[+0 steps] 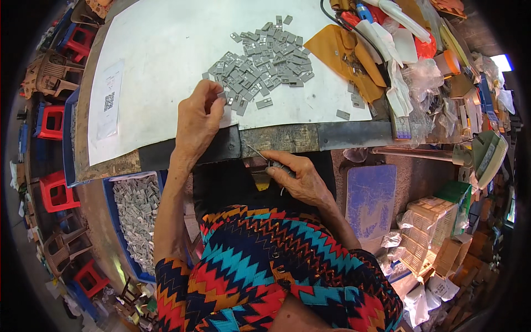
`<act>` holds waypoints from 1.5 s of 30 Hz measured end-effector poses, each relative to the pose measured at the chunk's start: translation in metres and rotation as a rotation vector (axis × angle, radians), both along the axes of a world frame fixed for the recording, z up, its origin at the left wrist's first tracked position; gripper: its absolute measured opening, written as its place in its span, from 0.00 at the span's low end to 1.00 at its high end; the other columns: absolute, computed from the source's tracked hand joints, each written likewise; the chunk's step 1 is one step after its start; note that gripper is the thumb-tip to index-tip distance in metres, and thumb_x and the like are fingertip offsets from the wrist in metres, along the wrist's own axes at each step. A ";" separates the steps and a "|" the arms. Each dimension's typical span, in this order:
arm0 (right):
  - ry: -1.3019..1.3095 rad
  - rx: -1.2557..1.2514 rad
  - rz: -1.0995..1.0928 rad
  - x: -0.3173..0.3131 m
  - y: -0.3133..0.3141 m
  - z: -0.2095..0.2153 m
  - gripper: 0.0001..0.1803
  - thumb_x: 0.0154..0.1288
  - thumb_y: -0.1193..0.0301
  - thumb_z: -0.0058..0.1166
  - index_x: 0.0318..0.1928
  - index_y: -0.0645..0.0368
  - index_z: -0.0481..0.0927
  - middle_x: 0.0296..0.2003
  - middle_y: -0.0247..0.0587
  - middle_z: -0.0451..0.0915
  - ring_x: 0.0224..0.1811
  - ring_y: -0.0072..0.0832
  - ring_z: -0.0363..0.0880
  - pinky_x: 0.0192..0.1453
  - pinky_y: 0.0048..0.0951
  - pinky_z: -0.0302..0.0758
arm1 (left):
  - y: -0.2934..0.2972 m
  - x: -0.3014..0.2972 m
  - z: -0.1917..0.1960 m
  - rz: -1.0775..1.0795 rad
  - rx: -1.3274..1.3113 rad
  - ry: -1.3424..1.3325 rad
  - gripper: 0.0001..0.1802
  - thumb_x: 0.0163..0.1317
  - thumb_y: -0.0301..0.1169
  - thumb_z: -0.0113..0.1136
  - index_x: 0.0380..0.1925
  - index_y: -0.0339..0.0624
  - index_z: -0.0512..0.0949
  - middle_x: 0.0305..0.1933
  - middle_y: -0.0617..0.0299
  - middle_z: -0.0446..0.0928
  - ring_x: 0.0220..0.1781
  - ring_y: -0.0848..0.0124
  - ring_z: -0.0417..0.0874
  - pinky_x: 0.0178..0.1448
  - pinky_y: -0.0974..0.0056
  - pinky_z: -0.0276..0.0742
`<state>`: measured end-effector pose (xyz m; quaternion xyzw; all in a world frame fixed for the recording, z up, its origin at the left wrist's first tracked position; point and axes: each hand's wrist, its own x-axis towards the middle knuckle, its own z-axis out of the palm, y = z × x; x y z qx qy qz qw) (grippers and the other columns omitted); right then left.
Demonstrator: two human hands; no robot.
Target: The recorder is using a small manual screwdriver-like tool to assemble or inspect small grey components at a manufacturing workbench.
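Note:
On the white sheet point(166, 50) covering the bench lies a loose pile of small grey rectangular pieces point(260, 63), several showing a dark opening. At the pile's near left edge, my left hand point(200, 113) is closed, thumb and fingertips pinching one grey piece point(222, 96). Lower and to the right, just off the bench edge, my right hand point(297, 178) is wrapped round a hand tool with a thin metal shaft point(255, 151). The shaft points up and left towards the bench edge; my fingers hide most of its handle.
A blue bin point(109, 202) full of small grey pieces stands below the bench at left. Brown cloth point(345, 61), plastic bags and clutter crowd the bench's right side. A lamp point(489, 160) juts out at right. Red stools point(55, 191) stand far left.

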<state>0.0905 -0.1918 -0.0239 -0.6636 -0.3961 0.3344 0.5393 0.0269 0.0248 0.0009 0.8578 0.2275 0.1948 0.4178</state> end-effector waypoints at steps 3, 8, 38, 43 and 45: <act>0.133 -0.093 0.010 0.004 0.001 0.010 0.18 0.60 0.74 0.50 0.51 0.65 0.72 0.44 0.48 0.78 0.45 0.29 0.76 0.50 0.28 0.71 | -0.004 -0.006 0.001 0.034 -0.433 -0.118 0.07 0.55 0.21 0.53 0.34 0.35 0.69 0.23 0.60 0.76 0.24 0.74 0.78 0.27 0.73 0.73; 0.170 -0.060 -0.008 0.009 0.001 0.009 0.18 0.61 0.74 0.50 0.52 0.65 0.72 0.44 0.48 0.78 0.46 0.28 0.76 0.51 0.27 0.70 | -0.018 -0.010 0.006 0.015 -0.744 -0.242 0.05 0.55 0.20 0.55 0.32 0.33 0.71 0.21 0.60 0.76 0.22 0.77 0.77 0.27 0.75 0.73; 0.293 0.044 -0.080 0.017 0.007 0.021 0.17 0.62 0.75 0.50 0.52 0.65 0.72 0.37 0.36 0.77 0.28 0.14 0.71 0.30 0.16 0.69 | -0.051 -0.008 -0.006 -0.085 -0.897 -0.229 0.09 0.62 0.28 0.51 0.38 0.35 0.67 0.30 0.57 0.78 0.22 0.81 0.71 0.28 0.78 0.67; 0.165 0.068 -0.081 0.015 0.011 0.023 0.17 0.63 0.76 0.48 0.52 0.66 0.71 0.41 0.40 0.77 0.36 0.20 0.76 0.38 0.20 0.75 | -0.052 -0.009 -0.012 -0.148 -0.829 -0.202 0.12 0.64 0.30 0.49 0.43 0.33 0.68 0.28 0.62 0.76 0.21 0.83 0.69 0.25 0.79 0.64; 0.193 0.055 -0.070 0.015 0.012 0.025 0.16 0.63 0.77 0.48 0.52 0.66 0.71 0.42 0.42 0.77 0.41 0.24 0.77 0.43 0.23 0.76 | -0.057 -0.008 -0.011 -0.119 -0.847 -0.204 0.13 0.64 0.30 0.48 0.44 0.33 0.68 0.27 0.63 0.76 0.21 0.83 0.68 0.25 0.79 0.64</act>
